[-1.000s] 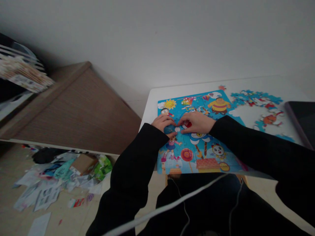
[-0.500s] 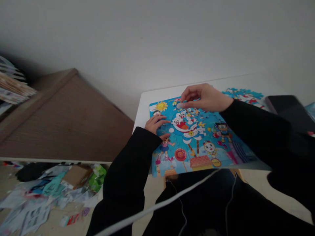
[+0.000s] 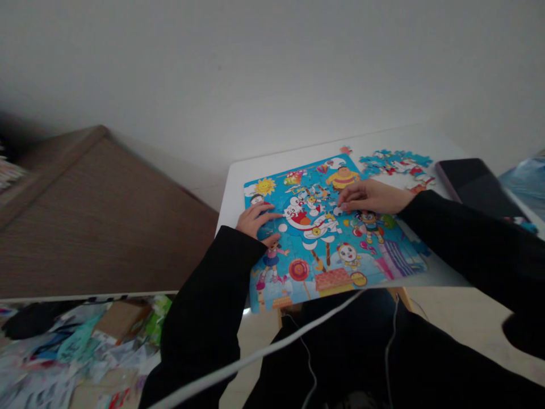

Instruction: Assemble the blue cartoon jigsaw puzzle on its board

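Note:
A blue cartoon jigsaw puzzle (image 3: 332, 250) lies on the white table (image 3: 236, 179) in front of me. My left hand (image 3: 255, 220) rests on the puzzle's left part, fingers spread flat and pointing right. Over the upper middle of the puzzle, my right hand (image 3: 369, 197) lies low with its fingers stretched out to the left, their tips pressing on the picture. I cannot see a piece under them. Both arms are in black sleeves.
Several loose joined puzzle pieces (image 3: 394, 162) lie on the table beyond my right hand. A dark tablet (image 3: 472, 179) and something blue (image 3: 525, 173) sit at the right. Brown wooden furniture (image 3: 106, 216) stands at left, above paper litter (image 3: 80, 341) on the floor. A white cable (image 3: 264, 355) crosses my lap.
My right hand left the puzzle's centre, rose in a pinch over the top edge, then came down flat further right. The left hand stayed put. The view shifted.

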`<state>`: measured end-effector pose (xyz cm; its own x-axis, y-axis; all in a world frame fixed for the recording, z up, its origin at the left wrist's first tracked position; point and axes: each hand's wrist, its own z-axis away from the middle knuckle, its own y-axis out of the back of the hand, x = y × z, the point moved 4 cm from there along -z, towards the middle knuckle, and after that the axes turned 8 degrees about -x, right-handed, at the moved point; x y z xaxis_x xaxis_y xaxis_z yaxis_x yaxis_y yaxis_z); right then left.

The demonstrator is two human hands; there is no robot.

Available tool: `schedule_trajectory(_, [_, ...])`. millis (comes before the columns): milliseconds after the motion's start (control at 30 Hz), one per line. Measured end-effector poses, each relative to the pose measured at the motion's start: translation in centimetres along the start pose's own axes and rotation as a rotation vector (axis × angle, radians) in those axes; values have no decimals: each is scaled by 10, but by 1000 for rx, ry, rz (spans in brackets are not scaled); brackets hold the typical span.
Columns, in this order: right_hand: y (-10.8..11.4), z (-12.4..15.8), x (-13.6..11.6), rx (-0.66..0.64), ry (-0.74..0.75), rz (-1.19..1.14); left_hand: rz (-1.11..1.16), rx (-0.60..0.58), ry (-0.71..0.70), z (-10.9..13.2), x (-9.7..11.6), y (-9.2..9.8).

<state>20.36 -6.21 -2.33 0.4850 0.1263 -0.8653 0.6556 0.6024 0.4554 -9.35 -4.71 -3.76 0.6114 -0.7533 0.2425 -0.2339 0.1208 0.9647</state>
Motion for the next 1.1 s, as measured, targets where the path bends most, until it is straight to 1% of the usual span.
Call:
schedule_trajectory(233, [-7, -1, -3, 106, 24, -60, -13, 13, -23, 0, -1, 2])
schedule_trajectory(333, [-7, -1, -1, 132, -2, -81, -10, 19, -22, 0, -1, 2])
schedule_trajectory(467, [-8, -1, 3, 126, -59, -127, -12, 34, -29, 0, -1, 2])
schedule_trajectory(600, [-8, -1, 1, 128, -24, -144, -17, 39, -29, 0, 0, 3])
schedule_trajectory(700, [-6, -1, -5, 114, 7, -124, -17, 33, -9, 0, 1, 4])
schedule_trajectory(800, [-1, -9, -23, 71, 84, -12, -12, 41, -3, -1, 4, 5])
schedule_trajectory(900, [-4, -29, -56, -19, 199, 193, -8, 82, -19, -2, 6, 7])
schedule_trajectory(967, [-16, -47, -80, -139, 266, 355, -5, 107, -38, -1, 5, 7])
schedule_trajectory(1033, [-34, -65, -101, -262, 359, 508, -7, 120, -57, 0, 2, 6])
schedule_trajectory(1067, [-43, -72, -109, -298, 397, 578, -7, 126, -59, 0, 1, 6])
schedule_trajectory(1100, [-51, -79, -115, -307, 422, 639, -6, 132, -54, 1, -1, 6])
